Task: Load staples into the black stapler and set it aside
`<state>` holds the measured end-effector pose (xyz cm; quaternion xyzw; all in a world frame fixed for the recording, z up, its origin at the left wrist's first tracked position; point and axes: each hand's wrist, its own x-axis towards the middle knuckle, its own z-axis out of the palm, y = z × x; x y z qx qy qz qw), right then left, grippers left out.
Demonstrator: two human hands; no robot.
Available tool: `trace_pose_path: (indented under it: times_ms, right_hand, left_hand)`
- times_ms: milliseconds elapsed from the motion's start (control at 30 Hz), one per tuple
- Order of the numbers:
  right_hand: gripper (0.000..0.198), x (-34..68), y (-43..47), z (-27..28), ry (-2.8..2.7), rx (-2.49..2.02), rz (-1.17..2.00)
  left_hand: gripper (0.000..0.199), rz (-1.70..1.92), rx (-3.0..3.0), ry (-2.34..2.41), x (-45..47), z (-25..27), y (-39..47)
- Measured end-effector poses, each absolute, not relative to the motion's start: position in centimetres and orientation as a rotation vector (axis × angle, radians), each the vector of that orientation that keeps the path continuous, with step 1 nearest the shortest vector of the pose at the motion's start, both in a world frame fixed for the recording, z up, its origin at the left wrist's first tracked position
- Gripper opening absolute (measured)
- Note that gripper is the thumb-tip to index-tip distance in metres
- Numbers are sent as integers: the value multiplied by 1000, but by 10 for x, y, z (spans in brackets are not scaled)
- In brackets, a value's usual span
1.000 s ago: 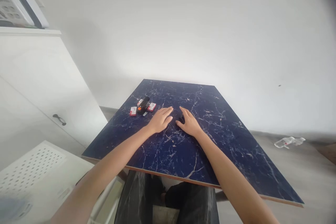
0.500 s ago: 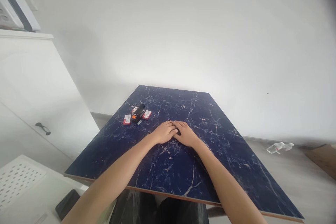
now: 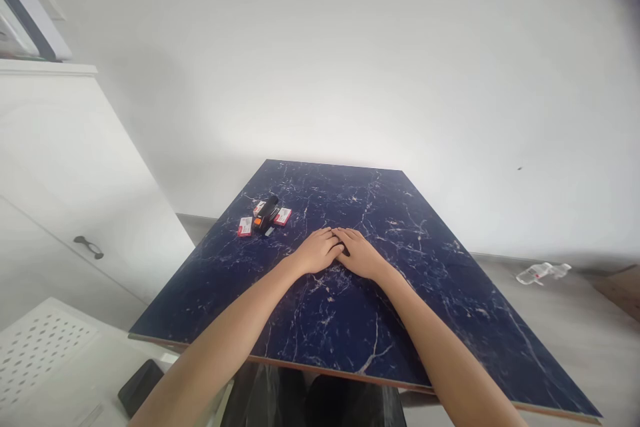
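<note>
My left hand [image 3: 319, 251] lies palm down on the dark blue marbled table [image 3: 325, 327], its fingers stretched out. My right hand [image 3: 361, 253] rests flat beside it, and the two hands meet at the fingertips and thumbs. Neither holds anything that I can see. Beyond my left hand, on the table's left side, lies a black object with an orange patch [image 3: 266, 215], which looks like a stapler. Around it are a red-and-white small box [image 3: 245, 227] on the left, a second small box [image 3: 283, 216] on the right and a third, partly hidden box [image 3: 259, 207] behind.
A white cabinet [image 3: 75, 167] with a dark handle stands at the left. Below it are a white perforated surface [image 3: 50, 340] and a dark flat object [image 3: 140, 387]. On the floor at the right lies a clear plastic bottle [image 3: 543, 272], near a brown cardboard piece [image 3: 623, 287].
The view has shifted slightly, so the table and bottle appear a little further right. Both hands stay in place on the table, and the small objects have not moved.
</note>
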<state>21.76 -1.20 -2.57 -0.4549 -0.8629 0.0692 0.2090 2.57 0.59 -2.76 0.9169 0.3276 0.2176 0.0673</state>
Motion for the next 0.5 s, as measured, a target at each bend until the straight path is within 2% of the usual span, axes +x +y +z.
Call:
trace_pose_path:
  times_ms: [500]
  right_hand:
    - [58,218,-11,-29,-2405,-1240,179]
  left_hand:
    - [41,668,2741,986,25,-26,6]
